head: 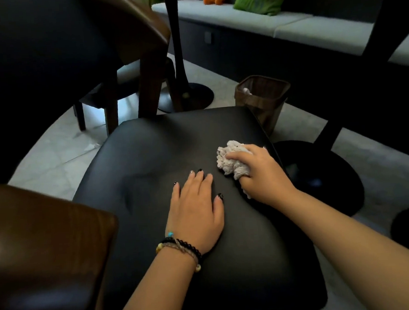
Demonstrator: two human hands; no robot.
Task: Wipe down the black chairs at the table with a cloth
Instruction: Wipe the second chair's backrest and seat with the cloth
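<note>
Nearest to the camera are 2 bare forearms, which come in from 6 o'clock and reach over the black chair seat (151,158). As I follow this from a distance, I see the left hand (197,210) lying flat on the seat near its middle, with fingers straight and released, so it holds nothing and only presses down. It wears some bead bracelets (180,248) at the wrist. At 2 o'clock from it, the right hand (259,173) is clenched around a pale, bunched cloth (232,158) and holds it against the seat, close to the right edge.

About progress, I judge that the wiping of this seat is under way. The leather looks equally dark and shiny everywhere, so I cannot tell which part is already wiped. The wide area toward 10 o'clock and the front edge probably wait for the cloth. A 2nd chair (104,94) with dark legs stands at 11 o'clock, and I believe it is not done yet, though I cannot be sure.

The seat is almost square with rounded corners; its long axis runs from 6 o'clock to 12 o'clock, a little turned to 1 o'clock. The cloth is a crumpled ball, so it has no clear axis; its free part points to 11 o'clock.

Behind the seat, at 1 o'clock, stands a brown waste basket (262,96).
</note>
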